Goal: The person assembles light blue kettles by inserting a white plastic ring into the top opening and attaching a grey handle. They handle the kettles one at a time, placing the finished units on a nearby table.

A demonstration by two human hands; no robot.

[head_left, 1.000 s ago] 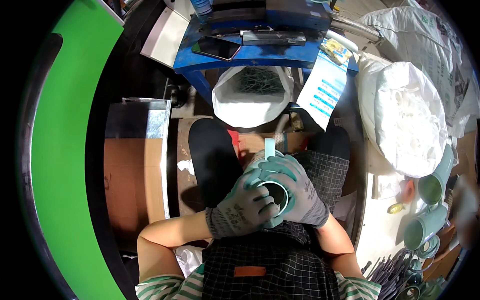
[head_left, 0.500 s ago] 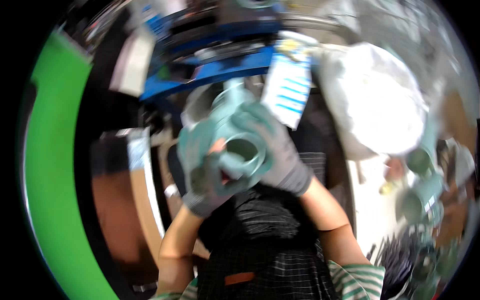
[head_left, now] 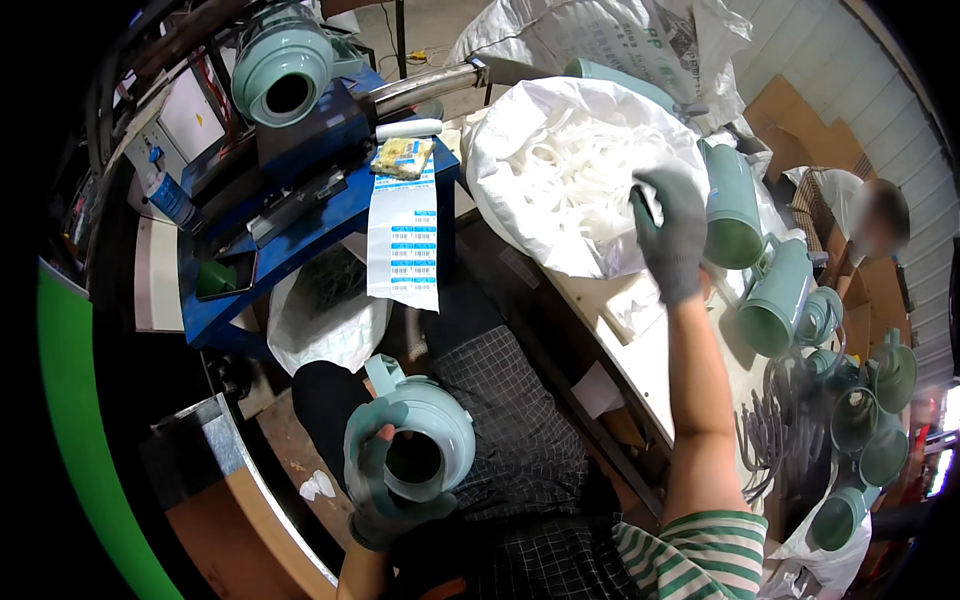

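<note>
My left hand (head_left: 375,475), in a grey-and-green work glove, grips a pale green plastic housing (head_left: 455,425) by the rim of its round opening. The housing rests on my lap, its dark opening facing up toward me and a squarish handle at the far side. At the right, my right hand (head_left: 670,220), gloved too, is over the near right edge of a white sack (head_left: 490,165). Its fingers curl toward the thumb; whatever is between them is hidden. Loose white plastic rings (head_left: 575,170) fill the sack.
A blue bench (head_left: 330,225) at the left bears another green housing (head_left: 285,70), a phone (head_left: 228,275) and a hanging label sheet (head_left: 405,240). Green cylinders (head_left: 780,300) and grey tubes (head_left: 760,440) crowd the white table's right side. Another person (head_left: 850,245) is at the far right.
My right hand has left the housing and reached right to the sack of rings. The left hand keeps the housing, now lower on my lap. My view has swung to the right.
</note>
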